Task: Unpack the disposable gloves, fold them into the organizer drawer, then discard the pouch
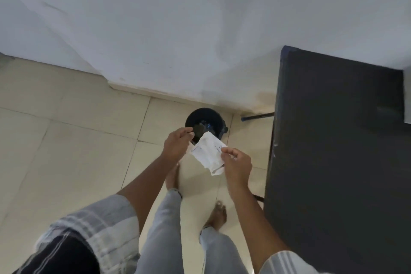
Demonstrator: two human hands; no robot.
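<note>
- The wall [200, 18], pale grey and scuffed, is filling the upper half of the view, with a light skirting strip running along its foot.
- The floor [66, 140], laid in cream tiles with dark joints, is taking up the lower left and centre.
- The table [333, 140], dark-topped with a blue-edged frame, is standing at the right against the wall.
- A person is standing barefoot on the tiles in light jeans and a checked shirt with rolled sleeves, both forearms reaching forward.
- The bin [205, 121], small, round and black, is sitting on the floor near the wall, just left of the table, with dark and blue items showing inside.
- The pouch [208, 153], white and crumpled, is being held in the air in front of the bin, overlapping the bin's near rim in view.
- The right hand [236, 168] is pinching the pouch's right edge between thumb and fingers.
- The left hand [176, 144] is loosely curled beside the pouch's left edge; contact cannot be confirmed.
- A blue mark is showing on the pouch near the right thumb; the printing is too blurred to read.
</note>
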